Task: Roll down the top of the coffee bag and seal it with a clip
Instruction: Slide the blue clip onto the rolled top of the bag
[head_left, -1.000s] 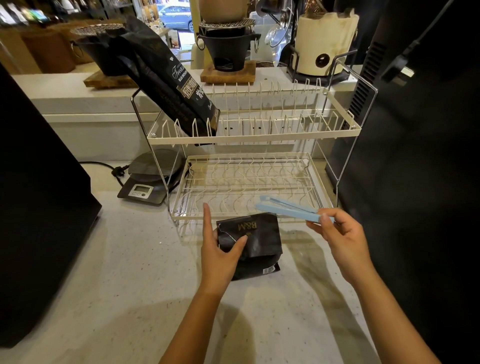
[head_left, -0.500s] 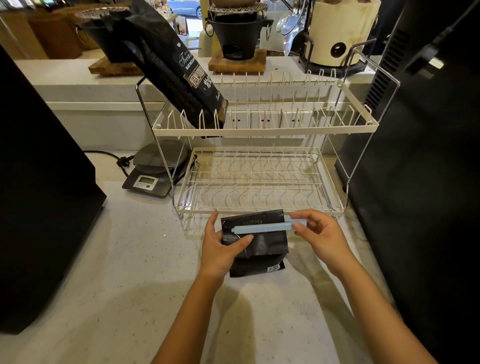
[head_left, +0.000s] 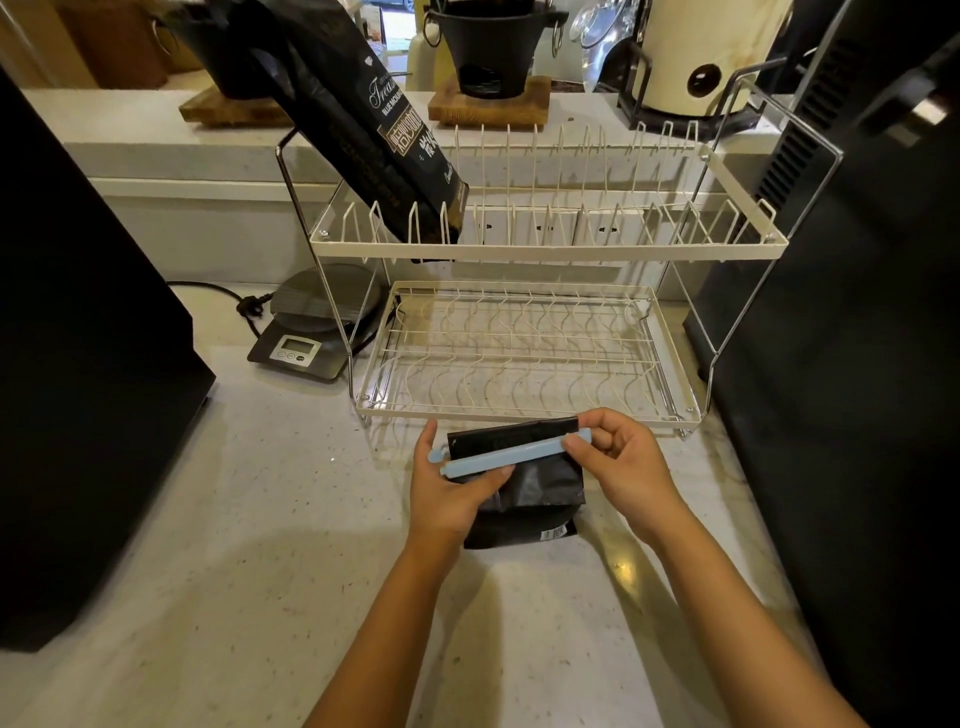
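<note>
Both hands (head_left: 452, 493) (head_left: 621, 462) pinch the blue clip (head_left: 511, 455) across the rolled coffee bag (head_left: 530, 488); only snapping it shut seems left.

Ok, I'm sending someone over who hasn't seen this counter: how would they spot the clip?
Start at the white two-tier dish rack on the speckled counter. Right in front of its lower tier lies a small black coffee bag between the left hand and right hand. The clip is the long pale blue bar across the bag's top, the only blue thing there.

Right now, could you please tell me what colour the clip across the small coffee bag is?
Light blue; the clip shows best in the head view, against the black bag.
</note>
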